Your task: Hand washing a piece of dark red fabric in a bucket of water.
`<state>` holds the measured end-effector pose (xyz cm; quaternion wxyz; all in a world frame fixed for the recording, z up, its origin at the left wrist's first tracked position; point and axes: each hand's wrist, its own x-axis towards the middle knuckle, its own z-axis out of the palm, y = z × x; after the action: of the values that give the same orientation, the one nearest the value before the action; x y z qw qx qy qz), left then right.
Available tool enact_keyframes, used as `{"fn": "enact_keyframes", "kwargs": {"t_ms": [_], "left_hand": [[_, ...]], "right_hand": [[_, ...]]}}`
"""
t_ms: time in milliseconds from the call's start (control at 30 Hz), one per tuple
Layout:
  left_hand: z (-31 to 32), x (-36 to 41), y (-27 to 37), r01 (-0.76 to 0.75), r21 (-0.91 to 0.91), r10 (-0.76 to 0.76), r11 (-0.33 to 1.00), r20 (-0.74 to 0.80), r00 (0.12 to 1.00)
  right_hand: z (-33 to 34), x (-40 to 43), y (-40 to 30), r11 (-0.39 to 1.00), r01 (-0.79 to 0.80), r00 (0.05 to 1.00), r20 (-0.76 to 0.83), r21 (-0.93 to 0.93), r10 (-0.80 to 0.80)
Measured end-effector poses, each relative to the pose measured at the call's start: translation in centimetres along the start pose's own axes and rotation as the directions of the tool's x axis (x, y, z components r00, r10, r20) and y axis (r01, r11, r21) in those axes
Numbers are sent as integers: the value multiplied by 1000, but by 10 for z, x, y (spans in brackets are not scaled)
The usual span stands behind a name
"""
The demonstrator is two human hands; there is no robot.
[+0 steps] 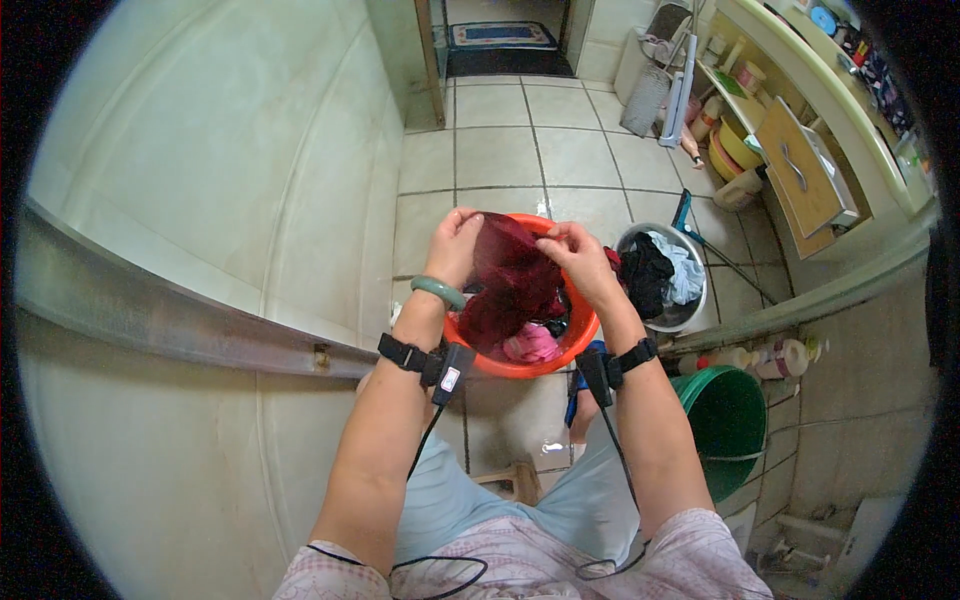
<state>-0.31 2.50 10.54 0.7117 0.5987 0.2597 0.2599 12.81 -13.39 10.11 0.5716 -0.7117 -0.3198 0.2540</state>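
A dark red cloth [504, 281] is stretched between my two hands over an orange-red plastic basin [517, 369]. My left hand [455, 244], with a green bangle at the wrist, pinches its upper left edge. At its upper right edge, my right hand [579, 259] grips the fabric between thumb and fingers. The lower part of the cloth hangs into the basin, where a pink cloth [532, 343] and some dark fabric lie. Close to the right of the basin, a metal basin [703, 296] holds a black garment [646, 275] and a light blue garment [678, 268].
A green bucket [724, 431] stands near my right forearm. A long-handled tool with a teal head [683, 214] lies beside the metal basin. Cabinets with an open drawer [799, 161] line the right side, a wall [187, 165] the left. A mat [502, 35] lies beyond the doorway.
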Motion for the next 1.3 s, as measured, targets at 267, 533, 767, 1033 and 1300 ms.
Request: {"fn": "enact_keyframes", "kwargs": {"t_ms": [267, 533, 767, 1033, 1300], "left_hand": [[1, -1, 3, 58, -471, -14, 880, 96, 995], [16, -6, 18, 87, -641, 42, 763, 184, 982], [-35, 16, -1, -152, -320, 76, 935, -238, 968], [-27, 13, 5, -129, 383, 302, 915, -435, 848], [-22, 14, 16, -59, -100, 18, 993, -371, 929]], "right_hand": [[29, -8, 17, 957, -140, 986, 49, -256, 157], [38, 4, 69, 950, -247, 947, 160, -191, 278], [-2, 18, 36, 473, -406, 852, 136, 782, 506], [-34, 5, 7, 926, -213, 973, -13, 312, 229], [-37, -13, 14, 996, -52, 999, -11, -71, 51]]}}
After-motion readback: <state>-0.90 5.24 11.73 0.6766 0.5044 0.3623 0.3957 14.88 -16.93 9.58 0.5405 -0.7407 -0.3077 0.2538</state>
